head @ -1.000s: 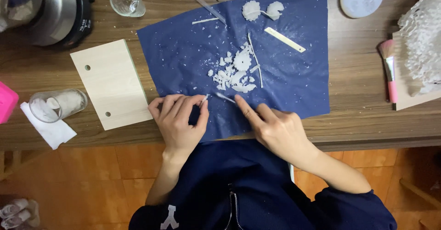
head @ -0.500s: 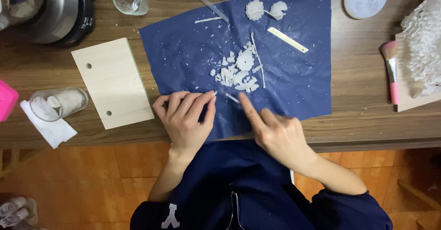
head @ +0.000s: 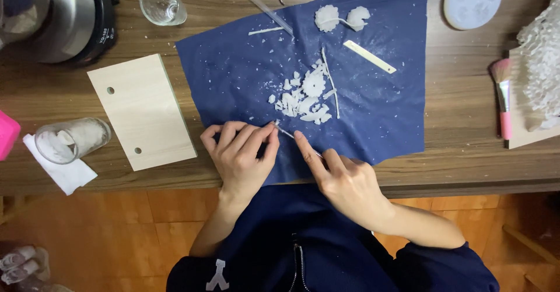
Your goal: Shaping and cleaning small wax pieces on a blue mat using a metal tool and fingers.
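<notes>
A dark blue cloth [head: 373,111] lies spread on the wooden table [head: 466,152], dusted with white flakes. A heap of white flaky pieces [head: 306,96] sits in its middle. My left hand [head: 240,158] rests flat on the cloth's near edge, fingers close together. My right hand [head: 338,178] grips a thin metal tool [head: 287,133], index finger stretched along it; the tip touches the cloth just below the heap and next to my left fingertips. Two white flower-shaped pieces [head: 341,18] lie at the cloth's far edge, and a thin white stick [head: 368,56] lies to their right.
A pale wooden board [head: 140,110] with two holes lies left of the cloth. A glass with white powder [head: 71,140] rests on a tissue. A metal cooker [head: 52,12] and an empty glass [head: 162,3] stand far left. A round grey mould [head: 471,1] and a pink brush [head: 503,99] lie right.
My right hand has drawn the tool tip slightly left along the cloth's near part. My left hand has shifted a little beside it, fingers still flat.
</notes>
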